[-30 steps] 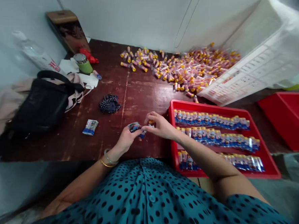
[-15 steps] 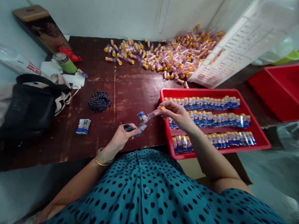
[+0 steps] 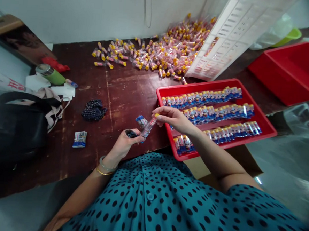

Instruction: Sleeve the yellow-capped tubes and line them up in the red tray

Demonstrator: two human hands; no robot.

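My right hand [image 3: 173, 119] pinches a clear tube with a yellow cap [image 3: 151, 124] near its capped end. The tube slants down toward my left hand [image 3: 125, 141], and its lower end meets those fingertips. My left thumb and fingers are closed on a small blue printed sleeve, mostly hidden by the tube and fingers. A dark object [image 3: 130, 133], too unclear to name, shows in the same hand. Just beyond the fingertips is another blue printed sleeve [image 3: 141, 121]. A small stack of blue and white sleeves [image 3: 79, 139] lies on the table to the left.
On the right, a red tray [image 3: 270, 131] holds rows of tubes in blue sleeves. Many yellow-capped tubes [image 3: 171, 53] are heaped behind, beside a leaning white plastic basket [image 3: 227, 39]. A dark patterned cloth [image 3: 94, 110], black bag [image 3: 20, 128] and green-bodied jar [image 3: 54, 76] sit left.
The tube in my right hand has moved left and tilted more steeply, its lower end now at my left fingertips. The camera view has shifted to the right.
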